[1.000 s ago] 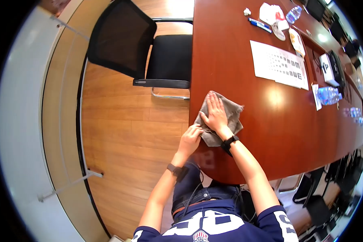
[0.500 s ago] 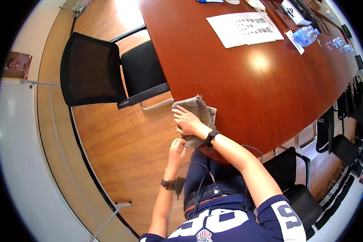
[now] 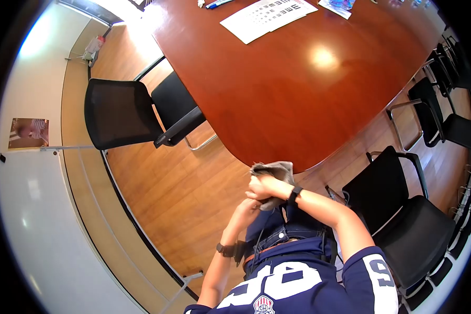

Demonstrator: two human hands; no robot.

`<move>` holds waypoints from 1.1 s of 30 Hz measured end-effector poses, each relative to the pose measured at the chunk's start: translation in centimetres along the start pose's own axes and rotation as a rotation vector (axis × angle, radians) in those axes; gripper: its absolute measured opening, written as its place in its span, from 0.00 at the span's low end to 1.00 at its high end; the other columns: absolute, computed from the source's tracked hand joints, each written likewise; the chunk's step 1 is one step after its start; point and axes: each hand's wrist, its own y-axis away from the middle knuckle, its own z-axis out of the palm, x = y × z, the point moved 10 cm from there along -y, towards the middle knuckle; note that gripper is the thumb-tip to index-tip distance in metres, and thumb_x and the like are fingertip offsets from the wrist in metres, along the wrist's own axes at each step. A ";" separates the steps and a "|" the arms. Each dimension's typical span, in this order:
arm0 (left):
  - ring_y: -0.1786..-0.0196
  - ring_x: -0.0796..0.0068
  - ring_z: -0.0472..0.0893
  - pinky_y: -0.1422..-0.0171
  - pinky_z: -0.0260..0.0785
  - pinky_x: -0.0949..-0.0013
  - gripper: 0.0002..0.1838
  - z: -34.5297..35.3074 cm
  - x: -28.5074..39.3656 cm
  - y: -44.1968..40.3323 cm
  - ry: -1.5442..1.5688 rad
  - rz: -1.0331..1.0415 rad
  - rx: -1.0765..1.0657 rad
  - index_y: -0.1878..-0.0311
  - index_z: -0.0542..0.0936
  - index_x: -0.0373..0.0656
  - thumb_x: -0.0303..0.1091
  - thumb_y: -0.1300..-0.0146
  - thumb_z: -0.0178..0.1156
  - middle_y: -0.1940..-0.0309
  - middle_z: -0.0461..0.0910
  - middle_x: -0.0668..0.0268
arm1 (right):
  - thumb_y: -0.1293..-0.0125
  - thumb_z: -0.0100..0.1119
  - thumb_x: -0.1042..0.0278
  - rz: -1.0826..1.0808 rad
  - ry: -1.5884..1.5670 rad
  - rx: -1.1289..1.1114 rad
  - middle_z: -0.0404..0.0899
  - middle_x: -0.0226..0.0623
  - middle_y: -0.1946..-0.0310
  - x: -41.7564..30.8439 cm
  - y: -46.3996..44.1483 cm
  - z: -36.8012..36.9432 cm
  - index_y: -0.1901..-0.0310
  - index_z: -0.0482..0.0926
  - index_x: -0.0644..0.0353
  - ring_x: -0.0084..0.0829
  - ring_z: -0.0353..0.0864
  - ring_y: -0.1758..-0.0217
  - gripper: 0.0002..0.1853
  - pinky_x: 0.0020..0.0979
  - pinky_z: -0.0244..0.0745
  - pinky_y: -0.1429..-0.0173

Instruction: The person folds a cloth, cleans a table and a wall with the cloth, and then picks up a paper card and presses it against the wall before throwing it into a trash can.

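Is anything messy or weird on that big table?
A little. The printed papers on the table aren't lined up; their near edges make a step. By the blue marker is a small white scrap, maybe crumpled litter. I see no spills or damage.

Glossy reddish-brown table (image 3: pixel 298 99), printed white sheets (image 3: pixel 267 23), blue marker (image 3: pixel 218 3), plastic bottle (image 3: pixel 343 4)

Left hand (image 3: pixel 247 210) and right hand (image 3: pixel 263 186) close together, fingers (image 3: pixel 253 189) curled; both arms (image 3: pixel 325 210) extended forward — slanting inward.
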 end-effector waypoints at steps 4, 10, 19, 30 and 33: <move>0.54 0.56 0.76 0.48 0.70 0.62 0.11 -1.6 4.4 0.0 -0.148 0.215 0.074 0.63 0.77 0.36 0.18 0.52 0.59 0.61 0.78 0.56 | 0.38 0.48 0.47 0.303 -0.275 0.183 0.77 0.49 0.83 2.5 3.6 -3.0 0.83 0.80 0.63 0.47 0.79 0.76 0.27 0.42 0.74 0.66; 0.48 0.58 0.76 0.43 0.69 0.63 0.14 -7.0 11.3 -4.2 -0.302 0.449 0.233 0.63 0.78 0.36 0.15 0.55 0.55 0.59 0.79 0.59 | 0.37 0.51 0.44 0.579 -0.345 0.667 0.75 0.48 0.85 5.2 7.7 -12.6 0.80 0.78 0.64 0.48 0.78 0.76 0.28 0.42 0.72 0.68; 0.48 0.60 0.77 0.41 0.67 0.61 0.12 -12.4 9.3 -16.0 -0.492 0.680 0.079 0.62 0.79 0.37 0.20 0.52 0.56 0.58 0.81 0.61 | 0.42 0.61 0.54 0.679 -0.520 0.641 0.73 0.58 0.50 9.0 4.7 -11.8 0.48 0.59 0.60 0.53 0.76 0.50 0.28 0.46 0.71 0.48; 0.31 0.51 0.59 0.28 0.50 0.50 0.29 -19.4 3.3 -21.9 -0.737 0.577 -0.115 0.37 0.67 0.37 0.26 0.46 0.54 0.35 0.64 0.53 | 0.37 0.57 0.61 0.764 -0.312 0.887 0.69 0.47 0.56 13.0 -5.1 -14.4 0.52 0.68 0.60 0.50 0.76 0.59 0.17 0.45 0.73 0.57; 0.26 0.43 0.45 0.26 0.37 0.44 0.37 -15.6 1.1 -22.6 -0.808 0.508 -0.296 0.32 0.58 0.36 0.43 0.41 0.56 0.29 0.51 0.47 | 0.40 0.58 0.64 0.684 -0.090 0.967 0.70 0.44 0.55 12.5 -5.0 -15.7 0.54 0.71 0.61 0.47 0.75 0.53 0.16 0.43 0.71 0.49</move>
